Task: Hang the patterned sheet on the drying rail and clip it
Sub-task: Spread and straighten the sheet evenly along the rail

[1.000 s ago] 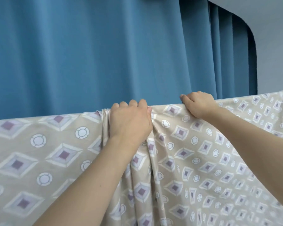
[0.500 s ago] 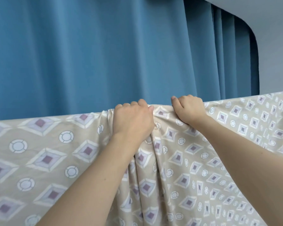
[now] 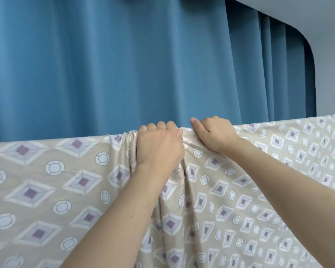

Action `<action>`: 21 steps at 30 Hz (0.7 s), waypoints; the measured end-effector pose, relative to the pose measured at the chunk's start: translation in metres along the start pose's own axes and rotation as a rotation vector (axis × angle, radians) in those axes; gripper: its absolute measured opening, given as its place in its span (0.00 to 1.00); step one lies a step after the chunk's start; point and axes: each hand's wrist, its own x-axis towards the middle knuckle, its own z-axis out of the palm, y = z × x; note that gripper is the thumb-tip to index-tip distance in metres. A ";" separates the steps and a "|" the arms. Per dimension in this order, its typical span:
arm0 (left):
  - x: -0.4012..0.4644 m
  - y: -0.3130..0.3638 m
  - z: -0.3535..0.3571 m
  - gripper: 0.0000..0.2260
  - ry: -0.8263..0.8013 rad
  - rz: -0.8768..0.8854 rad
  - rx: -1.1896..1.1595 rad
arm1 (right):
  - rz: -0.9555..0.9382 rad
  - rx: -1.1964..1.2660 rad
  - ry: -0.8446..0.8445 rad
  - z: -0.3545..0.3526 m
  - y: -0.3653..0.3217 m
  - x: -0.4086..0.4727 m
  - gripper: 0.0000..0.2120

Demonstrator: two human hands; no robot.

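Two hands gripped a sheet's top fold before a blue curtain.

Pleated blue fabric curtain (image 3: 108, 64) filled the background, with grey wall (image 3: 331, 55) to the right. The beige cotton sheet with purple diamonds and white rings (image 3: 46, 190) hung draped over a hidden rail. The left hand (image 3: 160, 146) and right hand (image 3: 214, 133), nearly touching, each curled fingers over the sheet's bunched top edge.
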 end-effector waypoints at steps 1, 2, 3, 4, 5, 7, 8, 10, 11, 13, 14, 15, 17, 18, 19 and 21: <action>-0.001 -0.002 0.001 0.20 0.011 0.005 0.001 | 0.006 -0.029 0.028 0.002 -0.006 -0.001 0.29; -0.002 -0.003 0.000 0.21 0.012 0.011 0.006 | 0.019 -0.052 0.056 0.004 -0.009 -0.002 0.29; -0.002 -0.005 -0.003 0.21 -0.009 0.016 0.007 | 0.032 -0.067 0.077 0.006 -0.010 -0.003 0.29; -0.002 -0.007 -0.006 0.21 -0.044 0.021 0.007 | 0.042 -0.075 0.090 0.008 -0.011 -0.003 0.28; -0.003 -0.009 -0.009 0.21 -0.083 0.026 0.007 | 0.051 -0.078 0.097 0.009 -0.011 -0.003 0.28; -0.004 -0.021 -0.009 0.21 -0.095 0.022 0.004 | 0.065 -0.077 0.101 0.010 -0.009 -0.003 0.28; -0.006 -0.029 -0.009 0.22 -0.089 0.011 0.012 | 0.070 -0.075 0.103 0.010 -0.007 -0.003 0.28; -0.011 -0.047 -0.010 0.24 -0.065 -0.025 0.041 | 0.079 -0.072 0.100 0.009 -0.005 -0.003 0.28; -0.014 -0.055 -0.010 0.25 -0.039 -0.034 0.051 | 0.082 -0.069 0.095 0.009 -0.006 -0.003 0.27; -0.017 -0.068 -0.007 0.24 -0.022 -0.040 0.052 | 0.092 -0.055 0.070 0.009 -0.011 0.000 0.27; -0.017 -0.072 -0.007 0.23 -0.012 -0.044 0.048 | 0.096 -0.045 0.056 0.008 -0.015 0.001 0.27; -0.018 -0.073 -0.008 0.23 -0.002 -0.051 0.044 | 0.092 -0.036 0.042 0.007 -0.020 0.003 0.26; -0.018 -0.072 -0.010 0.24 0.008 -0.062 0.044 | 0.041 -0.003 0.027 0.004 -0.033 0.006 0.26; -0.019 -0.070 -0.011 0.24 0.009 -0.064 0.045 | -0.002 0.017 0.024 0.002 -0.042 0.006 0.25; -0.019 -0.068 -0.011 0.24 0.006 -0.064 0.046 | -0.039 0.046 0.019 0.001 -0.050 0.007 0.25; -0.019 -0.065 -0.012 0.23 -0.001 -0.062 0.039 | -0.062 0.078 0.004 0.001 -0.064 0.007 0.26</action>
